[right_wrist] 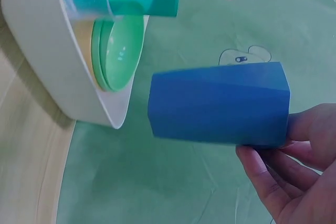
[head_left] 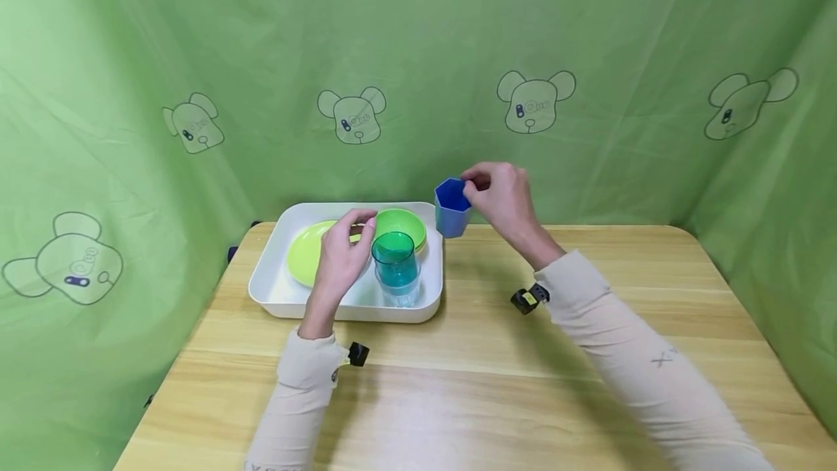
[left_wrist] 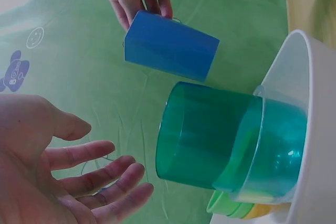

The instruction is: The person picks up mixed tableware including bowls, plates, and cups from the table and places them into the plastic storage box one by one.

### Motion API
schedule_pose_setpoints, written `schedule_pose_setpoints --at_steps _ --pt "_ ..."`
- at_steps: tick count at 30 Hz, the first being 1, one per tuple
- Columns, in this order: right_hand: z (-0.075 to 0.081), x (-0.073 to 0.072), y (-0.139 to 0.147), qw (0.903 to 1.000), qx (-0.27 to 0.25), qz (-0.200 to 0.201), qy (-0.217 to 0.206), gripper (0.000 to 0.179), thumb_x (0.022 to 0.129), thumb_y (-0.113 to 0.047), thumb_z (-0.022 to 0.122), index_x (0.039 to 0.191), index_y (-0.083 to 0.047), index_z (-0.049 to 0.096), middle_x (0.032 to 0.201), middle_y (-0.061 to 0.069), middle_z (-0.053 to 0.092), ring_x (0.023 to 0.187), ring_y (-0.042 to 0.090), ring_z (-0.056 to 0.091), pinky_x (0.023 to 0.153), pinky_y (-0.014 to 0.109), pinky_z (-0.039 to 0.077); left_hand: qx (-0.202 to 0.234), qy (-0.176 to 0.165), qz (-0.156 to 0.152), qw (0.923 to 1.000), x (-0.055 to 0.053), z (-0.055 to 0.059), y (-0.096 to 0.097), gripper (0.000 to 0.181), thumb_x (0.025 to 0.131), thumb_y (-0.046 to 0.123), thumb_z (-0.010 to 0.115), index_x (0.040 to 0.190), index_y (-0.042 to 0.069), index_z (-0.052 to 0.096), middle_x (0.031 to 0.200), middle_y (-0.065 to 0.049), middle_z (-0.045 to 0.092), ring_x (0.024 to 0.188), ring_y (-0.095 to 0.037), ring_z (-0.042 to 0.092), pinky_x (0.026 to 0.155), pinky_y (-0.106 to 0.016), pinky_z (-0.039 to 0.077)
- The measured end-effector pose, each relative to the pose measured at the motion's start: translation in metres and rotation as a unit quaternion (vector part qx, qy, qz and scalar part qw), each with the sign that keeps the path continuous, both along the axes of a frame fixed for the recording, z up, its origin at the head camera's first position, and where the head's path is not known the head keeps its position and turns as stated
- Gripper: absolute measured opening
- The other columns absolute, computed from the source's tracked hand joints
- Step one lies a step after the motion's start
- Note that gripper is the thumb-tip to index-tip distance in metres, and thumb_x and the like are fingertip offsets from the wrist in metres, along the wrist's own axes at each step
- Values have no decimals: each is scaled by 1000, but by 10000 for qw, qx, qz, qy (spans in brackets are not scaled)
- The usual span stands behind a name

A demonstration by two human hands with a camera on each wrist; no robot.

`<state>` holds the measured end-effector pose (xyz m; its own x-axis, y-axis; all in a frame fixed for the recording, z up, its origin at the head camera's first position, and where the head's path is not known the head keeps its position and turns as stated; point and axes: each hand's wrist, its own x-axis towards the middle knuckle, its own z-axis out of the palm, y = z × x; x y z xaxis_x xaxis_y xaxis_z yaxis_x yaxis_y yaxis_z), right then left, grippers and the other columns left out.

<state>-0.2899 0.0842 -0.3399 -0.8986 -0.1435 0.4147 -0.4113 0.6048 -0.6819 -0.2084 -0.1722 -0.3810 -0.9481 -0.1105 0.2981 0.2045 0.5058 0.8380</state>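
Observation:
A blue hexagonal cup [head_left: 453,218] hangs upright just past the right end of the white tray [head_left: 275,304]. My right hand [head_left: 503,198] pinches it by the rim, seen closely in the right wrist view. Inside the tray stands a teal see-through cup [left_wrist: 210,135], nested in a clear cup [head_left: 401,296]. My left hand [head_left: 343,253] hovers over the tray beside the teal cup, apart from it, fingers loosely spread and holding nothing. Behind the cups sit stacked green bowls [right_wrist: 123,53]. A yellow-green plate [head_left: 304,256] lies at the tray's left, partly covered by my left hand.
The tray stands at the back left of a wooden table [head_left: 458,398]. A green curtain [head_left: 431,42] printed with mouse-like heads hangs close behind the table and along both sides. An orange-yellow dish [right_wrist: 84,45] shows under the green bowls.

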Motion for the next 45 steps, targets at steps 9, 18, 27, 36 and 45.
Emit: schedule_pose_setpoints --at_steps 9,18,27,36,45 --pt "2 12 -12 9996 -270 123 -6 17 92 -2 66 103 1 78 94 15 76 84 26 73 75 38 62 -91 113 -373 9992 -2 17 14 28 105 21 57 125 6 69 122 -11 70 109 -26 68 94 -40 58" --pt "4 23 -31 9984 -474 229 224 15 91 -2 67 102 0 78 97 13 76 87 25 72 78 37 62 -193 -63 -621 9979 -2 31 27 32 106 24 56 130 5 66 129 -11 68 115 -28 65 97 -39 56" --pt "8 33 -43 9968 -635 270 395 14 91 -2 68 102 -1 78 96 12 76 87 24 72 78 36 62 -155 -135 -701 9973 0 40 32 39 107 32 55 135 7 64 132 -10 66 118 -24 62 97 -39 57" --pt "7 36 -51 9953 -827 244 451 13 90 -3 70 101 -3 78 95 10 77 87 22 72 81 35 60 -269 -104 -582 9979 2 44 31 39 105 34 57 134 8 66 128 -9 69 117 -23 64 102 -41 52" --pt "5 44 -59 9942 -892 440 413 14 90 -4 70 101 -3 78 95 8 76 90 21 71 83 34 59 -108 35 -399 9991 6 46 22 32 100 20 62 128 8 72 122 -10 73 111 -24 70 100 -39 55"
